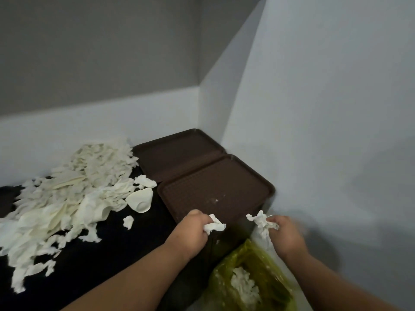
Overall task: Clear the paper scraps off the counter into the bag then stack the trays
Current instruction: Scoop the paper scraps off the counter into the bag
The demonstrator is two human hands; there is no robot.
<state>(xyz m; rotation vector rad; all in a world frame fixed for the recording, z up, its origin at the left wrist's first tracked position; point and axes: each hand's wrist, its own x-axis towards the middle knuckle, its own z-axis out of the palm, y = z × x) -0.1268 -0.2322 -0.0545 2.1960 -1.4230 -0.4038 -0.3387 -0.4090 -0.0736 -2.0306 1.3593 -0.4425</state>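
Head view: the dark counter (107, 254) runs from the left edge to the wall corner on the right. Two brown trays lie side by side at its right end, not yet stacked. The far tray (177, 153) is tucked into the back corner, and the near tray (215, 189) lies in front of it, its rim touching or slightly overlapping the far one.

The left hand (195, 227) is over the near tray's front edge, its fingers curled round a crumpled paper scrap (215, 226). The right hand (285, 234) is just past the counter's right edge, pinching a second, stringier scrap (261, 223) in its fingertips. The green plastic bag (269, 268) sits open below both hands, off the counter's front right corner, with white paper already inside.

Most of the job looks undone. A large pile of torn scraps (74, 187) covers the left half of the counter. One small loose scrap (128, 221) and a rounded white piece (140, 200) lie between the pile and the trays.

The paper looks thin, soft and nearly weightless. It should crush into a fist anywhere, though shreds may trail or drop, so gathering it in handfuls seems better than pinching single bits. The trays look stiff and light and are best taken by their raised rims. The thin bag may sag shut.
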